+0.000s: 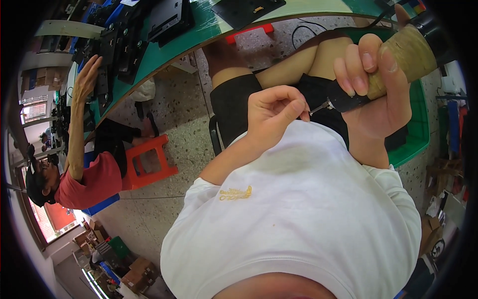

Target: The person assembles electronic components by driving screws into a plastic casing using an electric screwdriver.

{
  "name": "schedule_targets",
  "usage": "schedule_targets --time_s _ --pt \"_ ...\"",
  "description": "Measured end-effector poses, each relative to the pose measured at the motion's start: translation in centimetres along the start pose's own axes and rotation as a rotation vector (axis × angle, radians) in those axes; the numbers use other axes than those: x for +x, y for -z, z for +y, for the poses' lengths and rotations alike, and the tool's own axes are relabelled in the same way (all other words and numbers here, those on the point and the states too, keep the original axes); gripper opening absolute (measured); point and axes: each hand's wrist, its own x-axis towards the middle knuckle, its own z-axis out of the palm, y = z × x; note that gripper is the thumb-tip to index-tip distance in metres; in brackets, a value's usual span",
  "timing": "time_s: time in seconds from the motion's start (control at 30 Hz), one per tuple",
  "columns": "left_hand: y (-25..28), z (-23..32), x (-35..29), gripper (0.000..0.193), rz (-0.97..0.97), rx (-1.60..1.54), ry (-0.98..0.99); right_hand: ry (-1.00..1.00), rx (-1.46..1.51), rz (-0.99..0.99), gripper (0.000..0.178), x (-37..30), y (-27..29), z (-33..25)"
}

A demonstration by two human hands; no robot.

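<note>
In my right hand [381,92] is an electric screwdriver [411,52] with a tan, tape-wrapped body and black ends, my fingers wrapped round it. It is tilted, and its thin metal bit [321,107] points toward my left hand [276,112]. The thumb and fingers of that hand are pinched together right at the bit's tip. Whatever small thing lies between those fingertips is hidden. Both hands are above my lap, in front of my white shirt.
A green-topped workbench [209,30] curves along the far side, bearing black flat parts [249,11] and black casings [171,21]. At left, a co-worker in a red shirt [97,184] reaches over the bench beside a red stool [149,164]. A green crate [420,119] stands at my right.
</note>
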Motion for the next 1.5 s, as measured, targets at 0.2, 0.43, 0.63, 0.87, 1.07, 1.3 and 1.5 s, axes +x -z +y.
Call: schedule_targets --time_s 0.2,0.43,0.63,0.87,1.07,1.3,1.5 --pt "0.3 0.1 0.4 0.017 -0.05 -0.189 0.124 0.006 0.116 0.045 0.026 -0.3 0.8 0.5" --pt "-0.3 1.9 0.4 0.017 -0.182 0.17 0.05 0.02 0.077 0.038 0.022 -0.2 0.5 0.8" --pt "0.6 1.3 0.6 0.013 -0.209 0.249 0.041 0.012 0.064 0.049 0.021 -0.4 0.3 0.9" --pt "1.1 0.3 1.0 0.012 -0.139 0.236 -0.048 0.036 0.166 0.03 0.032 -0.3 1.0 0.3" --pt "1.0 1.0 1.4 0.016 -0.237 0.718 -0.347 0.061 0.094 0.019 0.036 -0.3 1.2 0.7" --pt "0.4 1.1 1.5 0.017 -0.16 0.889 -0.565 0.039 0.02 -0.018 0.021 -0.2 1.0 0.8" --pt "0.5 1.3 1.5 0.022 -0.169 0.887 -0.72 0.054 0.071 0.176 0.013 0.4 -0.4 0.6"
